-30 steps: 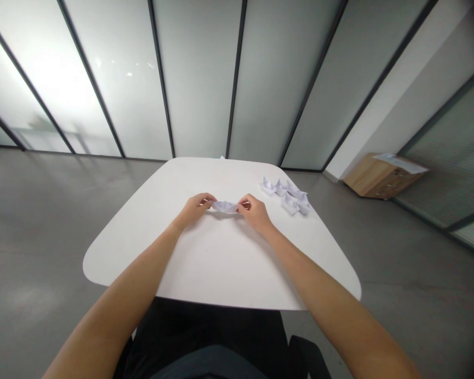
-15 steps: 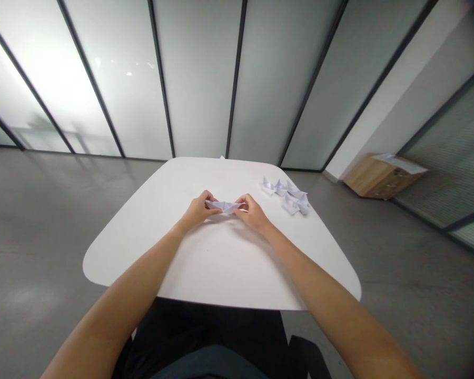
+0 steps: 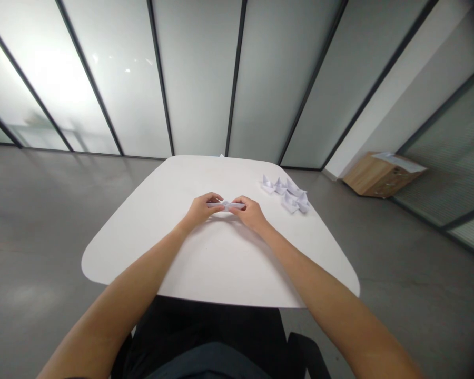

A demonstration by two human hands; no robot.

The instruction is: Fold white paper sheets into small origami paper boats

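Both my hands meet over the middle of a white table [image 3: 217, 263]. My left hand [image 3: 200, 209] pinches the left end of a small folded white paper piece [image 3: 229, 205], and my right hand [image 3: 252, 212] pinches its right end. The fingers of both hands are closed on the paper, which is mostly hidden between them just above the tabletop. A cluster of several finished white folded paper shapes [image 3: 288, 193] lies on the table to the right of my right hand.
A wooden cabinet [image 3: 375, 176] with paper on top stands on the floor at the far right. Frosted glass panels with dark frames [image 3: 233, 79] run behind the table. Grey floor surrounds the table, and a dark chair edge [image 3: 304, 352] shows below.
My hands have drawn closer together, pressing the folded paper shorter between them. The paper showed a longer boat-like span a second ago and is now mostly covered by my fingers.
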